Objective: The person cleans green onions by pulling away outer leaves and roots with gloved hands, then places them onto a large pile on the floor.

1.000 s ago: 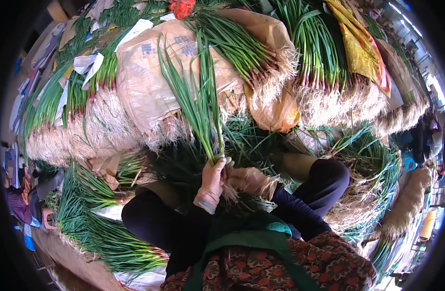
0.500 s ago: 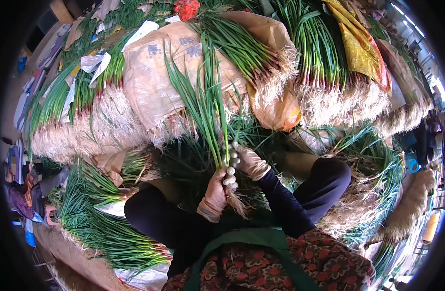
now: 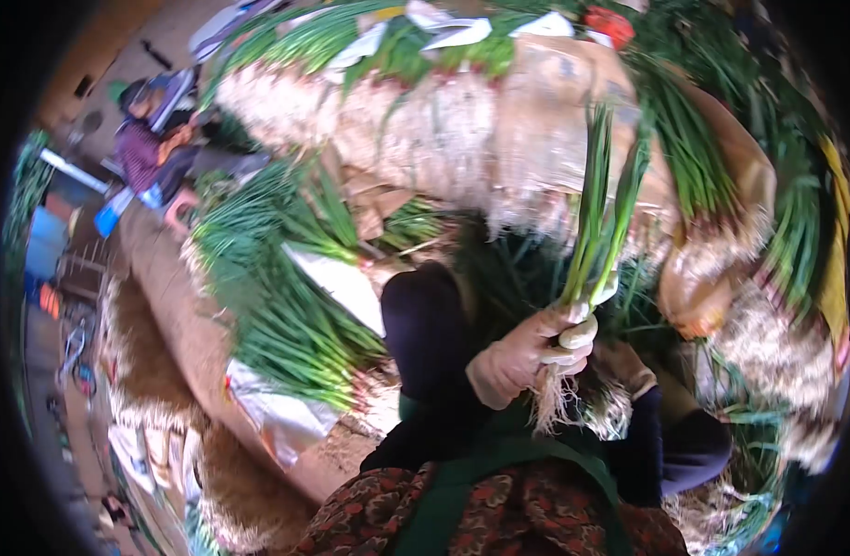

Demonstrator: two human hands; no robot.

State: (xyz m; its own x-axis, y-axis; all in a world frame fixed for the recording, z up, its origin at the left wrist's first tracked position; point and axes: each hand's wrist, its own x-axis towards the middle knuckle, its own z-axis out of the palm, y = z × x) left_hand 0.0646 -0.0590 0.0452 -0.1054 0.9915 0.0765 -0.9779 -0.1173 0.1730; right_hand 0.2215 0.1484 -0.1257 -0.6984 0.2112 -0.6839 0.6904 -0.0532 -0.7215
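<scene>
My gloved left hand (image 3: 536,357) is wrapped round a small bunch of green garlic (image 3: 592,232). Its long green leaves point up and away from me, and pale stringy roots (image 3: 553,403) hang below the fist. Whitish fingertips cross the front of the stems. My gloved right hand (image 3: 627,367) is lower and to the right, close to my lap and apart from the held bunch. It is blurred and its fingers are mostly hidden. A tuft of whitish roots (image 3: 607,410) lies just beside it.
Ahead stands a long stack of green garlic (image 3: 434,120), roots towards me, partly covered by a tan sack (image 3: 545,120). On my left, a sorted pile (image 3: 295,324) lies by white plastic (image 3: 286,422). Another person (image 3: 156,144) sits at the far left.
The view has swung left, showing more of the left pile and the seated person. My right hand has come away from the bunch and dropped lower; my left hand still grips it.
</scene>
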